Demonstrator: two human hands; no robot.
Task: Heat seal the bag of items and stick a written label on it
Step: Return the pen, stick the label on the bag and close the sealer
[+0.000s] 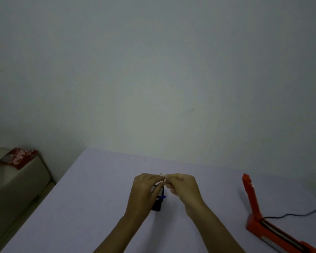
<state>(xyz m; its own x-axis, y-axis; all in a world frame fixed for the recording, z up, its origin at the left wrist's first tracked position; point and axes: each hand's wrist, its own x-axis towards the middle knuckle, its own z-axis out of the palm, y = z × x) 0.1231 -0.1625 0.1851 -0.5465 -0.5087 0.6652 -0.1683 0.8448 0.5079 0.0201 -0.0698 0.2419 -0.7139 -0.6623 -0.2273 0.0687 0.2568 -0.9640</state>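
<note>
While the red heat sealer (252,203) stands open well to the right, a person's left hand (144,190) and right hand (182,187) pinch the clear bag's (161,174) top above the table (98,198), dark items (158,199) hanging inside; carrying that mouth to the sealer likely comes next.

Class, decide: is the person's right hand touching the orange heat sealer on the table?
Apart. The head view shows the right hand raised at the table's middle, beside the left hand, with bare table between it and the orange heat sealer.
</note>
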